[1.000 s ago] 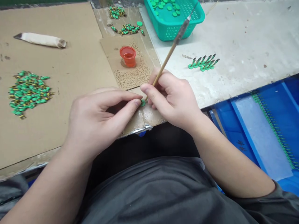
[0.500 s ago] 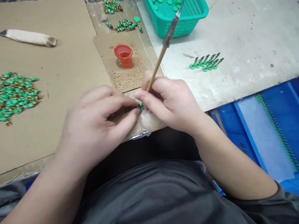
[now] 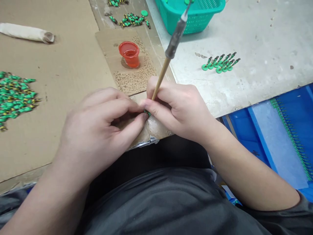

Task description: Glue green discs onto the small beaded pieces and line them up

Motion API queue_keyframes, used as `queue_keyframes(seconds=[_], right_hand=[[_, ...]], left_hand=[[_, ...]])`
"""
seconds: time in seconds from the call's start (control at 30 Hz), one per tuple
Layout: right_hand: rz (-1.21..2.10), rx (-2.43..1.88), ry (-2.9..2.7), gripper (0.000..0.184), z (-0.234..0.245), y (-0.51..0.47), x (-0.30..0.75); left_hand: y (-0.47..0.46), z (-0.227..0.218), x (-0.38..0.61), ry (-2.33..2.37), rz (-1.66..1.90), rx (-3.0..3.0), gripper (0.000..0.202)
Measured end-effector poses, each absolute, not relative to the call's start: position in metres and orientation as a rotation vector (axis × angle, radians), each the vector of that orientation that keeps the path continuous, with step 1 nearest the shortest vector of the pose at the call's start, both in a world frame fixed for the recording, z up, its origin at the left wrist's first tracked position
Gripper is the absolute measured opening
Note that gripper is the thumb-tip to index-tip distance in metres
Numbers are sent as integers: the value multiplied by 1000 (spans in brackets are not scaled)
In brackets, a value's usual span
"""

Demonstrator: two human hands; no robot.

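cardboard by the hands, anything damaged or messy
Yes: the cardboard is crumpled and frayed at its front edge, shiny tape showing, below the left hand pinching a green piece and the right hand holding a brush. Dark specks dot it beside the red cup.

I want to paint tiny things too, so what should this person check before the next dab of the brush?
1. Brush held firmly in the right hand: ok.
2. Small green piece pinched between the left hand fingertips: ok, though mostly hidden.
3. Brush tip sitting on the piece: cannot tell, fingers cover it.
4. Red cup upright on the cardboard, just beyond the hands: ok.
5. Enough paint in the cup: cannot tell.
6. Row of green pieces on the grey tabletop, apart from both hands: ok.
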State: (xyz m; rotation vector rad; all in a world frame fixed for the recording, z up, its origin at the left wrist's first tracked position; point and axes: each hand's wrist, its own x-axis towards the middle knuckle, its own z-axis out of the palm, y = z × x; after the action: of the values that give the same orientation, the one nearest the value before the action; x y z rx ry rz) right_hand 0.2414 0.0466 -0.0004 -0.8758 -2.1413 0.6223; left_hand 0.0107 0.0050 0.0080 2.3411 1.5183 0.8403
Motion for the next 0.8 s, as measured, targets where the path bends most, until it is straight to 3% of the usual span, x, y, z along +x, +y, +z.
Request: queue_keyframes(seconds=[0.3,0.47,0.8], right_hand=[[743,-934,-2122,22,4,44,235],[770,-941,-1976,34,2,38,235],[800,-1213,-1573,35,-5,16,259]], left_hand=[[7,15,12,1493,804,2313,31],[10,17,9,1477,762,2284,20],[1,19,15,1554,852,2055,17]])
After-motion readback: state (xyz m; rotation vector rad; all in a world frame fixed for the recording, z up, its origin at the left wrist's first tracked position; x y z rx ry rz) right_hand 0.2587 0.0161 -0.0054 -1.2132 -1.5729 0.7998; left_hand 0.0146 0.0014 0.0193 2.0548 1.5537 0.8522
